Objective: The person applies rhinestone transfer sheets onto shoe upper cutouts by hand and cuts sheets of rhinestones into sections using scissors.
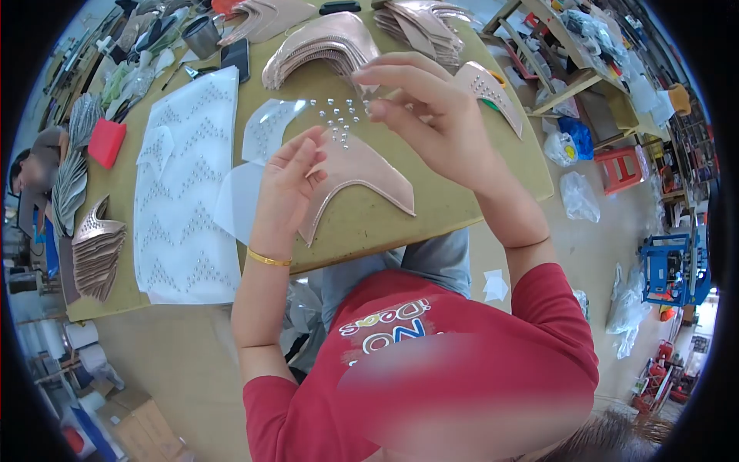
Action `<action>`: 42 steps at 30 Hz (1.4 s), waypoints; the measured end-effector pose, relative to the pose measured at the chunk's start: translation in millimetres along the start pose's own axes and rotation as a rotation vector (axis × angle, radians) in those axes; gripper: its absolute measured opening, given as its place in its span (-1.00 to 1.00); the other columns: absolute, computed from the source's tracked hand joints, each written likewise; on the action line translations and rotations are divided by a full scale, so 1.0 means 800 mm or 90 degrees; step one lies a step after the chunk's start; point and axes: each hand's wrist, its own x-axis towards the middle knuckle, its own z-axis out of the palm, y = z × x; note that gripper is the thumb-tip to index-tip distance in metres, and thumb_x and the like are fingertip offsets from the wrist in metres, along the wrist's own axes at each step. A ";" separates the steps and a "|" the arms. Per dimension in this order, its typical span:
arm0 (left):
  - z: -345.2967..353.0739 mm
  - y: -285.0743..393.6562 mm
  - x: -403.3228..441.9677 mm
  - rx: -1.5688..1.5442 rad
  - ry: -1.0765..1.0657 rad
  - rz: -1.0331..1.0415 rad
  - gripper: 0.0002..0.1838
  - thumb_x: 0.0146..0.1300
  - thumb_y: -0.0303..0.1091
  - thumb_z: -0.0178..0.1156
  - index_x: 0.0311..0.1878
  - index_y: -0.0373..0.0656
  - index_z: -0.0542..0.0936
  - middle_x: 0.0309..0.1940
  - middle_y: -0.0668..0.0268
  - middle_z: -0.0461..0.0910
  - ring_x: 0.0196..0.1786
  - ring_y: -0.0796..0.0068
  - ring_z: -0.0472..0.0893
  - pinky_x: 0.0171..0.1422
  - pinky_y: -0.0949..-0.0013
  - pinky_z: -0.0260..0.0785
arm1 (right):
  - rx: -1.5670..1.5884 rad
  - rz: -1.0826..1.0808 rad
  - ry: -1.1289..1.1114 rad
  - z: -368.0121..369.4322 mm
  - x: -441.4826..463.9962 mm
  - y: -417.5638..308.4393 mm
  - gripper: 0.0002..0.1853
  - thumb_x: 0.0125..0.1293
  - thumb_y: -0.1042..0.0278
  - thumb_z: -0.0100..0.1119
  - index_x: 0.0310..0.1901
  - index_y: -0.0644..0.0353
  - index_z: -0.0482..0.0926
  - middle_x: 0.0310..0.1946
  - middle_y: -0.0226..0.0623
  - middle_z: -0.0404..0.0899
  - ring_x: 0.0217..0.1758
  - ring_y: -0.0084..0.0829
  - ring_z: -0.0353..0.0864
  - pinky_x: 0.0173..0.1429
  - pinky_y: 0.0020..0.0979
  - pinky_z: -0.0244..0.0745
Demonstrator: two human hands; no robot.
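A clear film carrying a small cluster of silver rhinestones (336, 122) hangs over a rose-gold, curved shoe-upper piece (368, 168). Its upper right edge is at the thumb and fingers of my right hand (435, 115), which look closed on it; the film itself is hard to see. My left hand (289, 181) is at the left of the cluster, fingers loosely bent and apart, in front of the piece's left side. Left of that hand lie a translucent white sheet (237, 202) and a curved piece of film with stones (269, 127).
A large white sheet with rhinestone patterns (185, 231) covers the table's left part. Stacked rose-gold pieces (327, 46) stand at the back, another stack (98, 258) at far left. A stone-studded piece (493, 92) lies right. A phone (235, 60) and metal cup (202, 37) sit behind.
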 end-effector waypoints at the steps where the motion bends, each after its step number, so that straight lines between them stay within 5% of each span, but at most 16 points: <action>1: -0.003 0.001 -0.005 0.068 0.036 0.041 -0.70 0.33 -0.34 0.30 0.08 -0.22 0.63 -0.06 0.35 0.64 -0.13 0.62 0.57 -0.09 0.52 0.44 | 0.034 0.027 0.027 0.006 -0.012 0.004 -0.70 0.31 0.42 0.26 0.08 0.15 0.63 0.04 -0.17 0.55 -0.20 -0.33 0.68 -0.21 -0.46 0.59; 6: -0.004 0.009 -0.029 0.557 0.182 0.402 -0.85 0.29 -0.38 0.32 -0.13 -0.19 0.73 -0.29 0.39 0.67 -0.29 0.66 0.59 -0.25 0.54 0.44 | -0.049 0.171 0.037 0.026 -0.074 0.031 -0.68 0.30 0.28 0.30 0.07 0.12 0.65 0.04 -0.10 0.53 -0.08 -0.20 0.65 -0.05 -0.33 0.56; 11: -0.042 -0.012 -0.021 0.703 0.179 0.224 -0.77 0.22 -0.40 0.34 -0.06 -0.21 0.72 -0.45 0.39 0.64 -0.38 0.66 0.56 -0.27 0.52 0.43 | -0.014 0.318 0.012 0.071 -0.119 0.105 -0.74 0.26 0.32 0.30 -0.02 0.15 0.71 -0.12 -0.20 0.60 0.01 -0.28 0.59 0.15 -0.25 0.44; 18: -0.052 -0.027 -0.002 0.662 0.194 0.116 -0.58 0.20 -0.39 0.36 0.14 -0.23 0.64 -0.47 0.36 0.63 -0.42 0.64 0.55 -0.27 0.48 0.42 | -0.174 0.257 0.023 0.083 -0.132 0.133 -0.78 0.16 0.30 0.35 -0.14 0.08 0.75 -0.23 -0.24 0.61 -0.10 -0.23 0.55 0.02 -0.24 0.40; 23: -0.057 -0.034 0.003 0.681 0.199 0.107 -0.59 0.20 -0.39 0.37 0.13 -0.22 0.64 -0.48 0.35 0.62 -0.44 0.64 0.55 -0.28 0.49 0.41 | -0.193 0.248 0.028 0.092 -0.136 0.147 -0.79 0.13 0.23 0.36 -0.17 -0.03 0.76 -0.26 -0.43 0.58 -0.09 -0.36 0.49 0.05 -0.24 0.19; 33: -0.055 -0.033 0.005 0.712 0.208 0.099 -0.67 0.19 -0.41 0.37 0.04 -0.15 0.70 -0.45 0.35 0.65 -0.43 0.63 0.56 -0.27 0.47 0.42 | -0.254 0.206 0.023 0.094 -0.135 0.143 -0.80 0.14 0.26 0.35 -0.19 0.02 0.75 -0.26 -0.42 0.57 -0.10 -0.35 0.49 0.04 -0.25 0.22; 42: -0.045 -0.041 0.000 0.964 0.178 0.210 -0.79 0.25 -0.26 0.30 -0.09 -0.03 0.77 -0.39 0.25 0.57 -0.35 0.32 0.56 -0.21 0.27 0.43 | -0.371 0.173 -0.011 0.093 -0.133 0.129 -0.67 0.12 0.31 0.35 -0.04 0.11 0.69 -0.15 -0.32 0.56 -0.03 -0.29 0.48 0.09 -0.19 0.25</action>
